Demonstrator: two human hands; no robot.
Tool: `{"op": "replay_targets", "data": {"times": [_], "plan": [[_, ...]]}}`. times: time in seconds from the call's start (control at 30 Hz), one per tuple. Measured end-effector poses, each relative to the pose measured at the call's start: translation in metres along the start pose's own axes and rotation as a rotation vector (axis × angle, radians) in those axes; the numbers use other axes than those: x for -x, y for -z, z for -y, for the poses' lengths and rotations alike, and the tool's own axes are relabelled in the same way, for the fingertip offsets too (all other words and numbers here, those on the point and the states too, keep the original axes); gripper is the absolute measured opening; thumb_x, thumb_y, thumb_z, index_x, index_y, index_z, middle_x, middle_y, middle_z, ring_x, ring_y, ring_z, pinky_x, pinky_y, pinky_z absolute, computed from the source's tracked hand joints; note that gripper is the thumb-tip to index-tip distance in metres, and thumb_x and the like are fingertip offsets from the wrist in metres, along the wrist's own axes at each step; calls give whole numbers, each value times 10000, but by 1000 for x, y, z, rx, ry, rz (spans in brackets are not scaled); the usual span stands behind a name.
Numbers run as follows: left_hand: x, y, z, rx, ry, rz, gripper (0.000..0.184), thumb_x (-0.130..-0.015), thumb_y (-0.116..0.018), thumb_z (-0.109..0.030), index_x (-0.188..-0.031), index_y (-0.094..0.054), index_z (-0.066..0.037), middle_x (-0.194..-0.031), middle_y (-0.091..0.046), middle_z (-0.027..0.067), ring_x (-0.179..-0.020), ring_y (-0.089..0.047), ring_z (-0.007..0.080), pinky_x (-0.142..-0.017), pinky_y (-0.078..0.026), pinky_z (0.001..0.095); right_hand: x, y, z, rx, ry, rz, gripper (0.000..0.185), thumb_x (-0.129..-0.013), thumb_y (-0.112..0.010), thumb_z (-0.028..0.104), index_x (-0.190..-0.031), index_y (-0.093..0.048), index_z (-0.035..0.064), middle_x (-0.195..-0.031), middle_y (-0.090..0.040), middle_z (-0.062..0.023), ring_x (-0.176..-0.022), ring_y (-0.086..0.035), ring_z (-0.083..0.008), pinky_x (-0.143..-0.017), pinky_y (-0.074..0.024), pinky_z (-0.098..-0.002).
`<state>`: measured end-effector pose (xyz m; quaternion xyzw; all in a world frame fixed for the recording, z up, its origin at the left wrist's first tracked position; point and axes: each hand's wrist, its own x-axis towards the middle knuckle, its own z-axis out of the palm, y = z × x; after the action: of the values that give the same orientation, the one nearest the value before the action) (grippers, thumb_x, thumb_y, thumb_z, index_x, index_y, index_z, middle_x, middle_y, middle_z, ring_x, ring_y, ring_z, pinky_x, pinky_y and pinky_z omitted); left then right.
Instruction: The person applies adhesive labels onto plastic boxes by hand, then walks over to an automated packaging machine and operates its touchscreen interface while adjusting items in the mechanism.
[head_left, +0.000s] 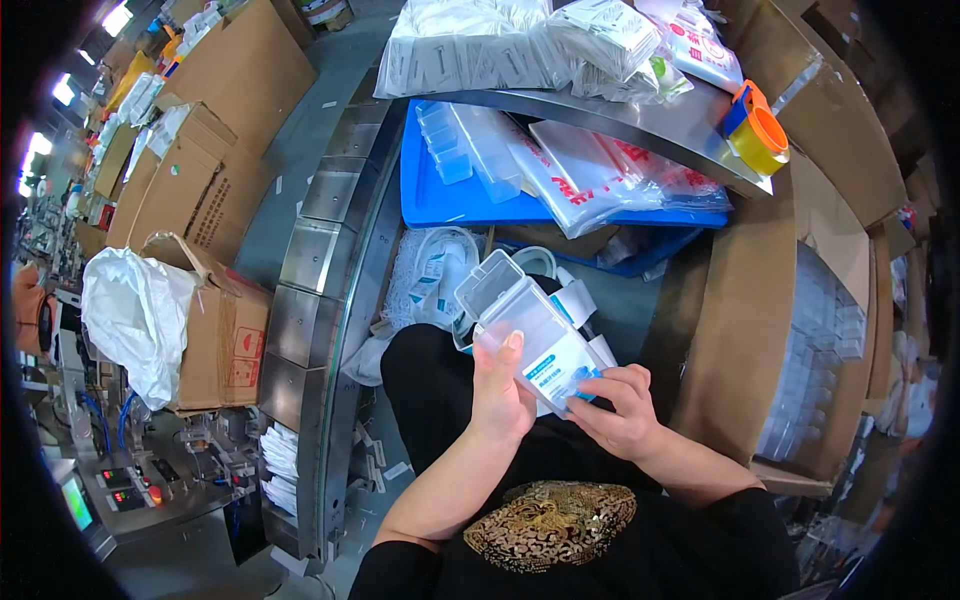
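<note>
A clear plastic box (pixel 520 320) with its hinged lid (pixel 490 285) swung up is held over my lap. My left hand (pixel 503 395) is closed around its left side, thumb lying on the front. A white label with blue print (pixel 555 372) sits on the face of the box. My right hand (pixel 622 412) has its fingers closed at the lower right edge of the box, over the label's corner. Whether those fingers pinch the label or only the box is hard to see. White pieces (pixel 577 302) show behind the box, partly hidden by it.
A blue tray (pixel 470 208) ahead bears clear boxes and printed plastic bags. Above it, a metal shelf (pixel 690 120) carries packets and a tape dispenser (pixel 758 130). A metal conveyor (pixel 312 255) runs along the left. At right stands a carton (pixel 725 330) with stacked clear boxes (pixel 815 350).
</note>
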<state>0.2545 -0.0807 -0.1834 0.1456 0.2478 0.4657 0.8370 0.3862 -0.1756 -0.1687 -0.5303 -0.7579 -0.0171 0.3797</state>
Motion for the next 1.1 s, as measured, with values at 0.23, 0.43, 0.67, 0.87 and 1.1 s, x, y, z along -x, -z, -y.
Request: {"op": "replay_targets", "data": {"times": [0.23, 0.43, 0.67, 0.87, 1.1], "plan": [[2, -2, -4, -19, 9, -2, 455, -827, -506, -321, -1175, -409, -44, -1129, -503, 87, -1033, -496, 246, -877, -404, 408, -17, 14, -13, -234, -403, -30, 758, -670, -723, 321, -1266, -344, 47, -1195, -395, -158, -1055, -442, -321, -929, -322, -379], [13, -23, -42, -356, -300, 199, 590, -785, -505, -436, -1149, -407, 17, -1140, -490, 149, -1046, -495, 274, -888, -403, 418, -41, 26, 14, -693, -677, 413, 742, -709, -682, 287, -1287, -285, 43, -1146, -437, -202, -1022, -482, -297, -851, -404, -347], [24, -20, -217, 184, -1047, -199, 578, -835, -451, -436, -1198, -372, 7, -1130, -469, 159, -1057, -455, 290, -876, -390, 416, -32, 75, -31, -134, -468, 371, 702, -727, -624, 360, -1273, -307, 53, -1203, -417, -193, -1092, -452, -322, -894, -390, -377], [-6, -7, -101, -177, -475, 306, 516, -840, -430, -445, -1161, -417, -42, -1041, -507, 88, -962, -491, 221, -847, -407, 400, -190, 246, -134, -695, -863, -785, 612, -838, -497, 396, -1293, -224, 92, -1171, -444, -100, -887, -557, -211, -724, -472, -339], [-20, 67, -59, 22, -1, -6, 461, -813, -472, -433, -1068, -508, -51, -1089, -543, 98, -1023, -505, 253, -871, -396, 396, -59, 4, -91, -334, -863, 394, 303, -782, -600, 236, -995, -587, 21, -913, -610, -112, -775, -585, -174, -715, -464, -297]]}}
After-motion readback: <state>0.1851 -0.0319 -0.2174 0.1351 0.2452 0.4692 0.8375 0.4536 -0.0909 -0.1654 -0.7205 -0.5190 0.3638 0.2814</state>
